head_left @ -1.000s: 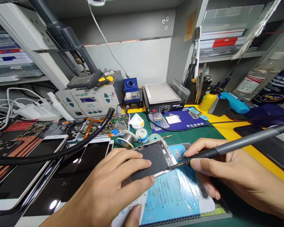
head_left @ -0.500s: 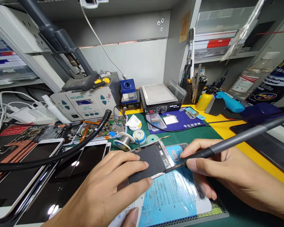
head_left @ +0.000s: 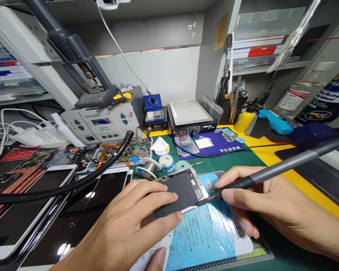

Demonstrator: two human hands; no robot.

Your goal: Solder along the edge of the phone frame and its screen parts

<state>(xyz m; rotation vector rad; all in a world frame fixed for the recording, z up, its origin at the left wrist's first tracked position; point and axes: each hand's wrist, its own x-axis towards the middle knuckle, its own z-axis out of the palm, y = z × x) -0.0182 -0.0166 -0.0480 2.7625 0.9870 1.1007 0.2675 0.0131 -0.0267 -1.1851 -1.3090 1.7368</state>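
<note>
A dark phone screen panel lies tilted on a blue-and-white printed sheet, its back side up, with a metallic strip and small contacts at its right end. My left hand holds the panel down with its fingers spread over the left part; the thumb is by the lower edge. Pinched like a pen, a soldering iron rests in my right hand. Its dark tip meets the panel's lower right corner. Part of the panel is hidden under my left fingers.
Several phone screens lie at the left under a thick black hose. Behind are a solder spool, a tray of circuit boards, a grey hot-air station and a heating plate. Bottles stand at the right.
</note>
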